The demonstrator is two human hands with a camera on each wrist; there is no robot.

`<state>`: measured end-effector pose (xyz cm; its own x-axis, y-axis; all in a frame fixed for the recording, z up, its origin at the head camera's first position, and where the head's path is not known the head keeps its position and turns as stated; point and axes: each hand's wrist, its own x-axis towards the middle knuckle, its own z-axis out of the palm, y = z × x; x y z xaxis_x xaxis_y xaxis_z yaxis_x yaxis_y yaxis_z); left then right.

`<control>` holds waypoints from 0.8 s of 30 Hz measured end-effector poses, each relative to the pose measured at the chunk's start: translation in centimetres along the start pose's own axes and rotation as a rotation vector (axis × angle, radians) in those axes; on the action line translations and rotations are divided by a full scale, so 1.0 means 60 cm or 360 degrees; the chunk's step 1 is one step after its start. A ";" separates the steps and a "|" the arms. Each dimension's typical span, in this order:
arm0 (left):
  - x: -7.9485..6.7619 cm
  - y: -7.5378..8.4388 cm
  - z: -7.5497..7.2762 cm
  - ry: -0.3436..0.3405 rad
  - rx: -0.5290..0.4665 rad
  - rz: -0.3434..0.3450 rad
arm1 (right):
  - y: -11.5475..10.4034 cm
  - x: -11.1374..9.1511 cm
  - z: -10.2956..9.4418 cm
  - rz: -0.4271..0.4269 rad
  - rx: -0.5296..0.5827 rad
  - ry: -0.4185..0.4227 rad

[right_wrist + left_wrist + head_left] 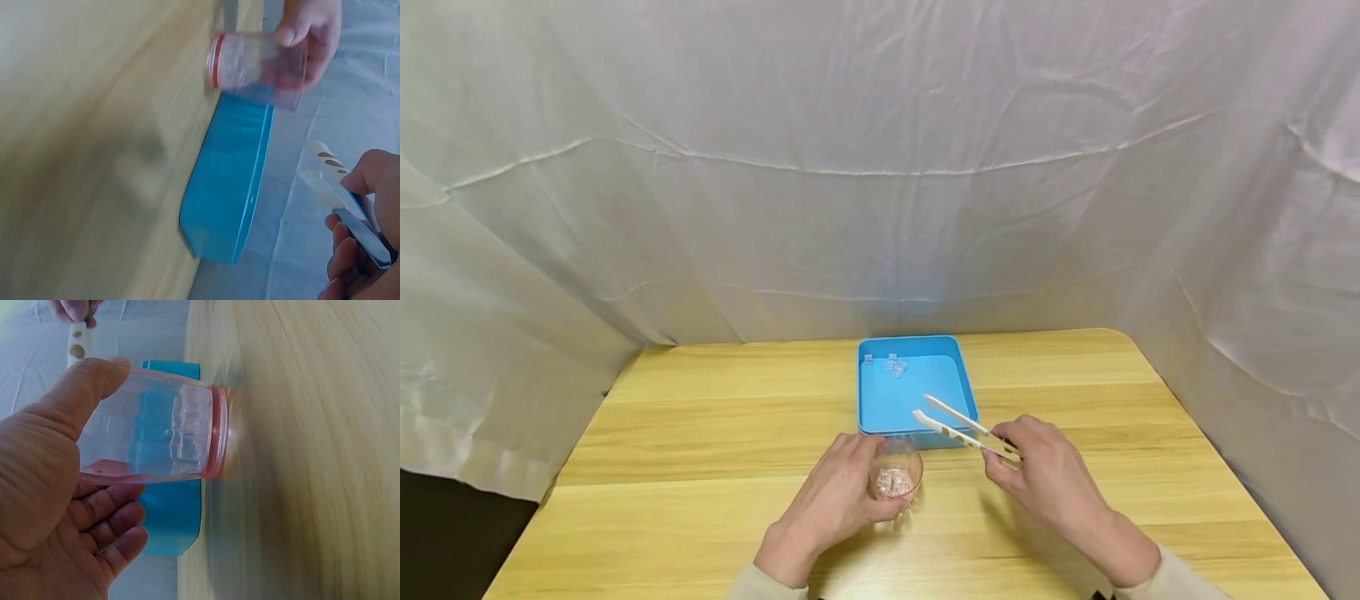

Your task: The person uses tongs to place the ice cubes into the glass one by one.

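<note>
My left hand grips a clear plastic cup with a pinkish tint, thumb on one side and fingers on the other. The cup stands upright on the table, and several clear cubes lie at its bottom. In my right hand is a pair of white-tipped tongs, held between thumb and fingers. The tong tips are spread apart over the near right part of a blue tray, with nothing between them. More clear cubes lie near the tray's far left corner.
The blue tray sits just beyond the cup on a wood-grain table. Pale grey cloth hangs behind the table and along both sides. A dark area shows at the lower left, past the table's edge.
</note>
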<state>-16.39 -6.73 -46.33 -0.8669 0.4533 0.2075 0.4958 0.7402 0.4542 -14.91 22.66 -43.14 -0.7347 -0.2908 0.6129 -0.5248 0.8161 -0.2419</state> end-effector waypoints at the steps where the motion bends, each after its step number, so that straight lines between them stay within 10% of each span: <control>1: 0.000 0.000 0.000 -0.0002 -0.0002 -0.0006 | 0.004 0.005 0.002 -0.0020 -0.0031 0.0003; 24: -0.002 0.000 0.002 -0.0028 -0.0063 -0.0047 | 0.054 0.082 0.056 0.0092 -0.0170 -0.0239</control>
<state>-16.28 -6.71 -46.46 -0.8798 0.4405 0.1785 0.4674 0.7334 0.4937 -21.64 22.20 -43.45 -0.8222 -0.3068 0.4795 -0.4373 0.8796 -0.1871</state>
